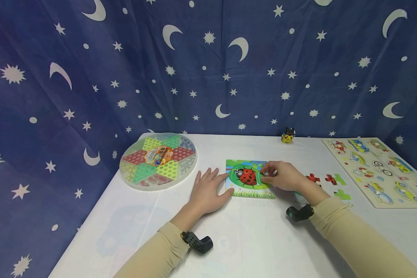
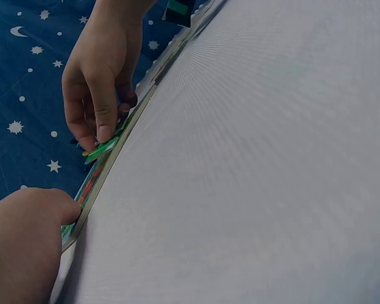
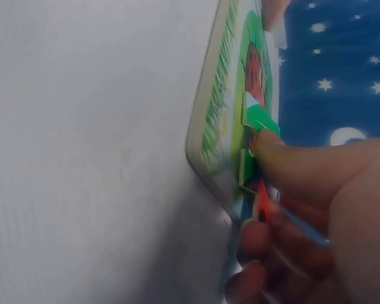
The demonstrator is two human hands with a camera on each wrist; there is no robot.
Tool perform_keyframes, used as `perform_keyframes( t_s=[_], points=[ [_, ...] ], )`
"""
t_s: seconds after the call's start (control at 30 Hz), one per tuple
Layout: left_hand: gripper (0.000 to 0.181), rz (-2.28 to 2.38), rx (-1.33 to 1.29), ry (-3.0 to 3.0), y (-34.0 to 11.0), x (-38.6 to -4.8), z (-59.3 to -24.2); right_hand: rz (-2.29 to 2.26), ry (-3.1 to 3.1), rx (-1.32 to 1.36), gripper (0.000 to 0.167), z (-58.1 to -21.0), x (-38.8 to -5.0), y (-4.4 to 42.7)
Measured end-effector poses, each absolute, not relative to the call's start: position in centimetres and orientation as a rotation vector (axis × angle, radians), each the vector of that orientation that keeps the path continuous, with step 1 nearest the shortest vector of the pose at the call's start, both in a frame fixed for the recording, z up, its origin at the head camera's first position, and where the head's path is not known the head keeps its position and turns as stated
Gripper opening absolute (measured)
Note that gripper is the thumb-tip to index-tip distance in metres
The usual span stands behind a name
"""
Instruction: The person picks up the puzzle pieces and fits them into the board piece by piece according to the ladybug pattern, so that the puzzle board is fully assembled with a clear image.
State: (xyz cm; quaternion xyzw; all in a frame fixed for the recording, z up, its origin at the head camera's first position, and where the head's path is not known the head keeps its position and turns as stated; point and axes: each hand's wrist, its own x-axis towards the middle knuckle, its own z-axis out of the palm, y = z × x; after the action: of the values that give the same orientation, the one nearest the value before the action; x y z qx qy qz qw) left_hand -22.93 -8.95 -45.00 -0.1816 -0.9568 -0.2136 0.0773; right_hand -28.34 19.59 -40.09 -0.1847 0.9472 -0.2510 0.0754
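Observation:
A ladybug jigsaw puzzle board (image 1: 248,177) lies on the white table, its grass border toward me. My left hand (image 1: 208,193) rests at the board's left edge, fingers spread and thumb touching the lower left corner. Above the board's right part, my right hand (image 1: 285,177) pinches a green puzzle piece (image 3: 261,120) between thumb and fingers. A red bit (image 3: 263,201) also shows among those fingers in the right wrist view; whether it belongs to the same piece I cannot tell. Several loose red and green puzzle pieces (image 1: 331,179) lie right of the right hand, partly hidden by the wrist.
At the back left lies a round Chinese checkers board (image 1: 139,180) under a clear cover. A wooden peg puzzle with vehicle pictures (image 1: 365,189) sits at the far right. A small yellow and black figurine (image 1: 287,136) stands at the back edge, before a starry blue curtain (image 1: 201,58).

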Motion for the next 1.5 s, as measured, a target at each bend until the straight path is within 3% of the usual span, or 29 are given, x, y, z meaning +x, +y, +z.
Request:
perform_keyframes(
  t_s=[1.0, 1.5],
  points=[
    [0.059, -0.622, -0.535, -2.885, -8.8, -22.8, -45.0, -0.807, 2.917, -0.726, 0.021, -40.9, -26.7, 14.7],
    [0.066, -0.601, -0.509, -2.905, -8.8, -22.9, -44.8, -1.035, 2.926, -0.446, 0.030, -42.3, -27.0, 12.1]
  ],
)
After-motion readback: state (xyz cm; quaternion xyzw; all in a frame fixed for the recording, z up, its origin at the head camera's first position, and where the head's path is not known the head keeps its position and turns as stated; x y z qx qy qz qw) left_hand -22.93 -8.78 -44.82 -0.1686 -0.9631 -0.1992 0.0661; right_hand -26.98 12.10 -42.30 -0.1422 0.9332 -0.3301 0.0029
